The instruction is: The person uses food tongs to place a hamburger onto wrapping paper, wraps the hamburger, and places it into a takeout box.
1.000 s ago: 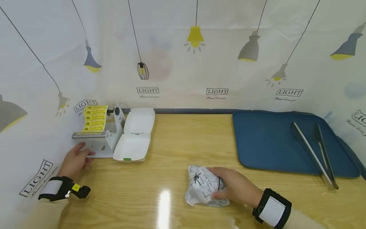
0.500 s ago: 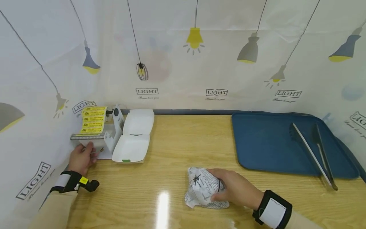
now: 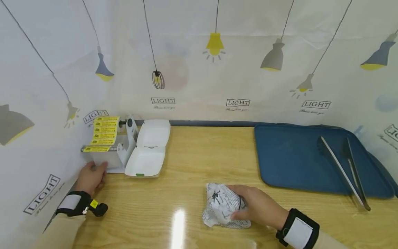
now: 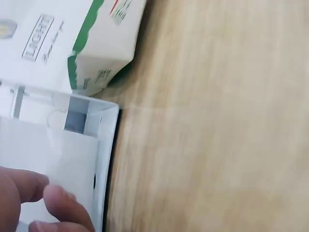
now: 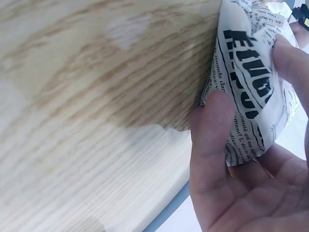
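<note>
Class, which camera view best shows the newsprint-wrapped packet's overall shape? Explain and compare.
The head view: most of the packet shows, with the right hand gripping one side. The right wrist view shows bold print up close, but the frame edge crops it. The left wrist view shows none of it.

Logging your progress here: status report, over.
Left hand at front of label dispenser, grip unclear. Right hand grips newsprint-wrapped packet. Open clamshell box close beside dispenser.
</note>
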`<state>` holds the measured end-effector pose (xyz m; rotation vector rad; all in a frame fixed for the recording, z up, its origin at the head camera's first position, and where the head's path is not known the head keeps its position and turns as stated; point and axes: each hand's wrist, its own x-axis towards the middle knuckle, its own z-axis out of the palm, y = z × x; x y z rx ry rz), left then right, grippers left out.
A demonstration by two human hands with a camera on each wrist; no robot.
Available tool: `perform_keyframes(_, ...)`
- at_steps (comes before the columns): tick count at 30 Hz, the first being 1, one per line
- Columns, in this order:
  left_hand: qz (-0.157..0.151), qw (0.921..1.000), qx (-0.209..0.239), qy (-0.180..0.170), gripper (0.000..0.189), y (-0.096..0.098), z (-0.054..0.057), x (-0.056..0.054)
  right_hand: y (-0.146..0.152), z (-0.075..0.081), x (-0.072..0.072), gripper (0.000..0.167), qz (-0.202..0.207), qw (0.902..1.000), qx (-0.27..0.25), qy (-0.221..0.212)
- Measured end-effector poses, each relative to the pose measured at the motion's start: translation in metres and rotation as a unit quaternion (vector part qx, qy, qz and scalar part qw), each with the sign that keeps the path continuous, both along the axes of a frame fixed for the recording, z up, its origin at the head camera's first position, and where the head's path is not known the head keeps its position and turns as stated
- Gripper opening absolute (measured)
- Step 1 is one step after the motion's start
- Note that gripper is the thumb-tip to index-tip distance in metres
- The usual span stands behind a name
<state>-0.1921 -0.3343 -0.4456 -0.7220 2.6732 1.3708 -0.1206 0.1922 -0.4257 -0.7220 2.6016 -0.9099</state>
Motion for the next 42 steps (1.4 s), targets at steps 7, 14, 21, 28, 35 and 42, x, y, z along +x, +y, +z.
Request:
perform_keyframes(7,0.118,0.9911,-0.005,0.060,0.070,0.022,0.026,0.017,0.003,-0.001,0.002,0.082,-0.005,1.0000,0.004,0.006)
perform_keyframes(14,0.225,0.9520,0.185,0.093,0.065,0.012,0.049,0.001,-0.004,-0.003,0.000,0.081,0.003,1.0000,0.005,0.005)
perform_keyframes(21,0.259,0.9367,0.204,0.119,0.051,0.008,0.048,0.004,-0.007,-0.004,-0.001,0.080,0.003,0.9999,0.012,-0.003)
perform_keyframes(28,0.253,0.9301,0.174,0.202,0.008,0.032,0.053,0.019,0.000,-0.001,0.001,0.081,-0.009,0.9998,0.015,-0.010)
perform_keyframes(35,0.071,0.9128,0.196,0.351,0.006,0.089,0.076,0.060,0.001,0.000,0.002,0.080,-0.006,0.9999,0.015,0.002)
perform_keyframes(42,-0.312,0.8662,0.312,0.235,0.019,0.194,0.072,0.071,-0.002,-0.002,0.004,0.081,-0.016,0.9998,0.014,0.006)
